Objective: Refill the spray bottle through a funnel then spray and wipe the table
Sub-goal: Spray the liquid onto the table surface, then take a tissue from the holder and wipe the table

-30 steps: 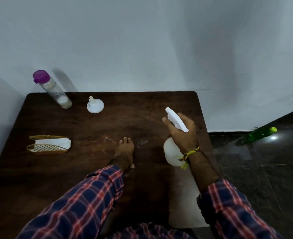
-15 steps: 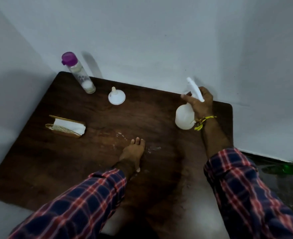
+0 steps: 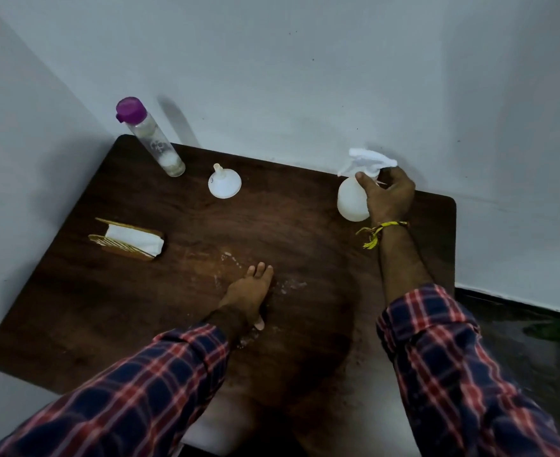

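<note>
A white spray bottle stands at the back right of the dark wooden table, near the wall. My right hand is wrapped around its neck, just under the white trigger head. My left hand lies flat on the table's middle, fingers together, among pale wet specks. A white funnel rests upside down at the back centre. At the back left corner stands a clear bottle with a purple cap. White tissues sit in a woven holder at the left.
Grey walls close the table in at the back and the left. A green bottle lies on the dark shiny floor to the right. The table's right edge is just past my right wrist.
My right hand has carried the spray bottle from the table's front right to the back right and stood it there. My left hand stays flat in the middle. The view has tilted.
</note>
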### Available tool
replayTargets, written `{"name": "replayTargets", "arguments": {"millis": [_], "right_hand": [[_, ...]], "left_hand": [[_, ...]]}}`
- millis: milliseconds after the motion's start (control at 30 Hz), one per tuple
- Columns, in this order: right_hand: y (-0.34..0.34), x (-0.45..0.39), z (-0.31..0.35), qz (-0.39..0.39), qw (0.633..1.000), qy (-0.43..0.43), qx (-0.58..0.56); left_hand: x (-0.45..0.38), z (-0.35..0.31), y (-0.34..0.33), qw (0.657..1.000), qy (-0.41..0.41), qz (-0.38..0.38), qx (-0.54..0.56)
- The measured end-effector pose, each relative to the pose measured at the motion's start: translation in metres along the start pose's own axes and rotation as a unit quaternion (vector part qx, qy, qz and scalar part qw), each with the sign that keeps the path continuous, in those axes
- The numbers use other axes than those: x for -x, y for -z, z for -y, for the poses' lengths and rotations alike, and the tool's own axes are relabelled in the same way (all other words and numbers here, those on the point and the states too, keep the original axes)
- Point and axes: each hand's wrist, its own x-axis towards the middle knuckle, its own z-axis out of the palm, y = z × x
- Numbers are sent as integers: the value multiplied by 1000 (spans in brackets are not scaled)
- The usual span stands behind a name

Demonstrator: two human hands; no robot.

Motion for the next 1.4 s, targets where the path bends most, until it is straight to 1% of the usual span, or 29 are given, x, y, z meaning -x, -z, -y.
{"name": "replayTargets", "arguments": {"millis": [100,233,267,333,367,467,500,567,700,767,900,1000,1100,1133,1200,1233,1300,1400], "right_hand": [[11,-13,0,94,993,42,52],[22,-27,7,216,970,85,72],[24,-30,9,236,964,93,75],[28,-34,11,252,959,101,87],[28,-35,10,251,958,95,98],[20,-40,5,238,966,37,96],[18,-41,6,236,966,33,101],[17,-41,4,222,970,33,97],[22,-34,0,205,966,97,122],[21,-31,2,199,967,94,128],[25,-21,5,188,972,50,130],[31,4,4,131,984,-12,119],[37,52,3,55,986,-52,147],[37,68,1,41,986,-73,147],[35,102,-1,31,983,-109,143],[31,121,-2,30,982,-119,144],[23,157,-2,31,977,-147,150],[4,204,-4,30,969,-187,159]], "left_hand": [[-2,0,0,1000,2,9,0],[-2,0,1,1000,3,18,3],[-2,0,1,1000,2,15,1],[-1,-2,1,1000,2,14,-5],[-1,-2,1,1000,4,14,-5],[-1,-2,2,1000,0,16,-9],[-1,-2,2,1000,1,16,-8],[1,-3,4,1000,0,17,-6],[0,-2,3,1000,1,11,-7],[0,-1,2,1000,-1,11,-15],[-1,1,1,1000,-8,13,-17],[0,2,1,1000,-16,6,-14],[6,8,-3,999,-41,-7,-3],[8,11,-4,999,-48,-12,13],[13,19,-7,995,-77,-41,42],[19,26,-9,992,-95,-67,53],[33,39,-17,984,-112,-123,70],[54,66,-33,969,-139,-172,109]]}}
